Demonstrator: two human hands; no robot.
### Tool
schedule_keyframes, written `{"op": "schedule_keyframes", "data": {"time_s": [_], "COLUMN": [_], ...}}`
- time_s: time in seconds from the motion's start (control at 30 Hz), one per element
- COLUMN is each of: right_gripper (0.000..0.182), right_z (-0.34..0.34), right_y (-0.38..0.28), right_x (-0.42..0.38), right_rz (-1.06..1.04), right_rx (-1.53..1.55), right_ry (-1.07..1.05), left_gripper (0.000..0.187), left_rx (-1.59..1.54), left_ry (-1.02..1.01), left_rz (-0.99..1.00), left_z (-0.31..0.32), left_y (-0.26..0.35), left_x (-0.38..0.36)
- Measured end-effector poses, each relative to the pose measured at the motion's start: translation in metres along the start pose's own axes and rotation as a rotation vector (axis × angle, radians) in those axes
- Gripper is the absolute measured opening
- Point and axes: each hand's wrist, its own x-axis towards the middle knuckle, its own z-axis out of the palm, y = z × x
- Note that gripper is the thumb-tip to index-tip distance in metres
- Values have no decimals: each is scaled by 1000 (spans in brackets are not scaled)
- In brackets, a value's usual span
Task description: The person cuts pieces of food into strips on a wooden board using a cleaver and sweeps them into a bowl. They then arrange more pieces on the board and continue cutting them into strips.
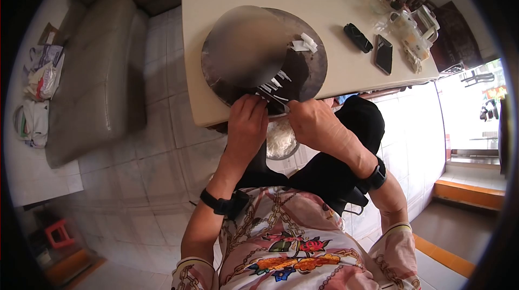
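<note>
At the near edge of a round dark board (316,76), my right hand (313,122) is closed around what looks like a knife (281,104); only a thin, pale edge of it shows. Beside it, my left hand (248,120) has bent fingers pressed down at the board, by a small white strip (265,97). Whatever lies under those fingertips is mostly hidden. Several thin white strips (275,82) lie just beyond both hands. Thicker white pieces (307,43) rest at the board's far right. Below my hands sits a bowl of white shreds (281,141).
The board stands on a cream table (335,3), partly covered by a blurred patch. To the right are a black case (358,38), a phone (383,54) and a clear plastic jug (405,28). A grey sofa (102,74) stands left, across the tiled floor (162,155).
</note>
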Motion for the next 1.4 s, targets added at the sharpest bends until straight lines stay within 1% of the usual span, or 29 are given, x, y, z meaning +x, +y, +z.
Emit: {"op": "schedule_keyframes", "data": {"time_s": [0.1,0.23,0.33,0.4,0.53,0.63,0.7,0.83,0.87,1.0,1.13,1.2,1.33,1.4], "right_gripper": [7,9,12,13,13,11,12,10,6,10,10,11,11,8], "right_z": [-4,8,15,17,7,1,-3,3,1,-2,2,-1,-3,2], "right_y": [3,6,5,9,5,-3,-7,-5,-7,-10,-7,-8,-10,-16], "right_x": [6,20,29,32,18,6,1,-6,-7,-9,-10,-9,-2,3], "right_rz": [-43,-23,11,112,113,96,81,37,39,20,1,-31,-67,-72], "right_rx": [14,7,14,28,68,71,-12,-12,-12,-34,-43,-106,-108,-117], "right_ry": [-21,-22,12,85,82,73,-2,23,7,-25,0,-34,-34,3], "left_gripper": [24,24,22,21,19,20,21,21,21,21,21,21,22,22], "left_rx": [-2,11,1,-7,-29,-33,-17,-2,-4,28,32,23,21,15], "left_ry": [-5,-15,-25,-16,8,40,41,48,46,57,59,63,75,65], "left_rz": [3,10,9,9,12,23,28,27,26,40,41,37,31,31], "left_z": [1,0,-3,-4,-4,-1,-1,0,0,0,-1,-1,0,1], "left_y": [-1,0,2,1,-1,-3,-4,-4,-4,-3,-3,-4,-4,-5], "left_x": [-1,0,0,-1,-5,-7,-7,-7,-7,-7,-8,-8,-9,-10]}}
